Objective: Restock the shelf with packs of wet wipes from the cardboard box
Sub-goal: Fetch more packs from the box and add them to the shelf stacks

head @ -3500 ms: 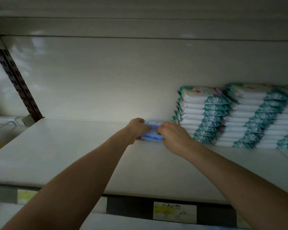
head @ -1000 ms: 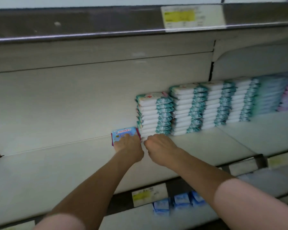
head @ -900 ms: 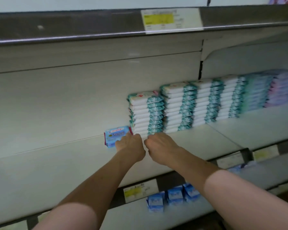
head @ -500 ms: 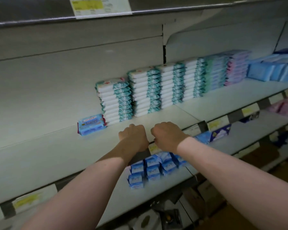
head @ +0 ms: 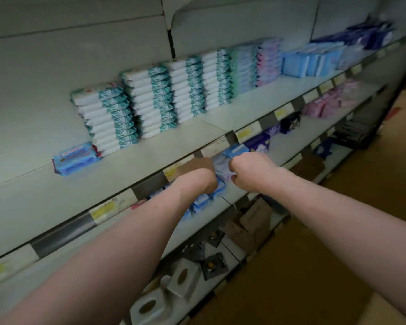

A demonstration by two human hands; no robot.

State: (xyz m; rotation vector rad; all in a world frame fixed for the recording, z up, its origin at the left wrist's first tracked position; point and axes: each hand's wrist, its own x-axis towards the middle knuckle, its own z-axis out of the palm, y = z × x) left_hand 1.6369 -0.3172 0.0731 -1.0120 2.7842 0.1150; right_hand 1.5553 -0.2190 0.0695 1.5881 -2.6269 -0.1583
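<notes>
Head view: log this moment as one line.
blue wipes pack: on shelf, beside teal stacks | left hand: curled, empty | right hand: curled, empty | both off shelf

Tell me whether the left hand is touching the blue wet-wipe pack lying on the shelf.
Apart. The head view shows the left hand down past the shelf's front edge, with bare shelf between it and the blue wet-wipe pack.
</notes>
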